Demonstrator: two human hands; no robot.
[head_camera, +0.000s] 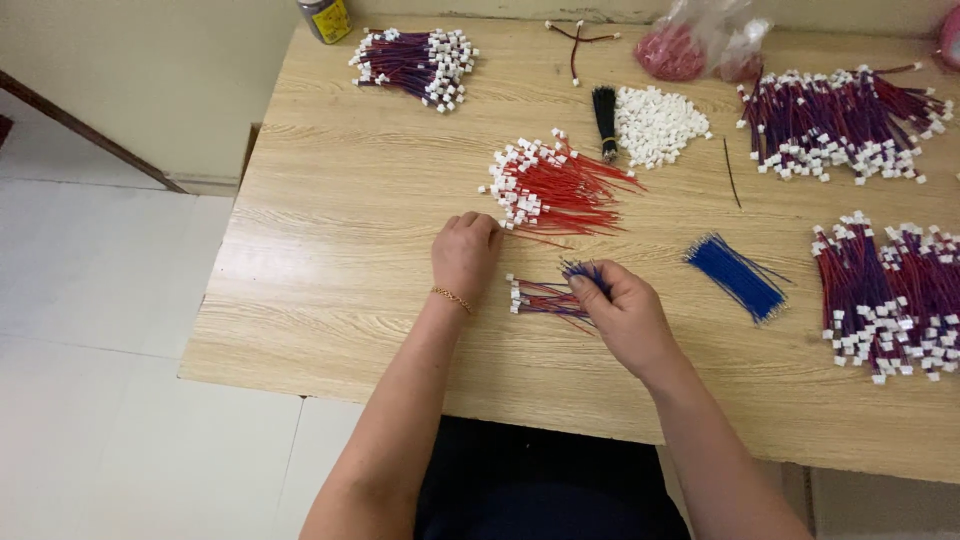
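Right hand (625, 315) fingers pinch the small red-and-blue wire bundle with white connectors (545, 297) at near-centre of the wooden surface (330, 250); left hand (465, 250) rests curled, empty. Loose pinch could scatter wires into the red wire pile (555, 188).

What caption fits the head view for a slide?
Left hand rests by red wires with white plastic connectors; right hand pinches a small red-and-blue wire bundle on a light wooden table.

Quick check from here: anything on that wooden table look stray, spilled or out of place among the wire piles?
Mostly tidy piles. Two strays stand out: a single thin dark wire lying alone between the white connector heap and the right-hand bundles, and a lone branched red wire piece near the far edge. Nothing looks spilled or damaged.
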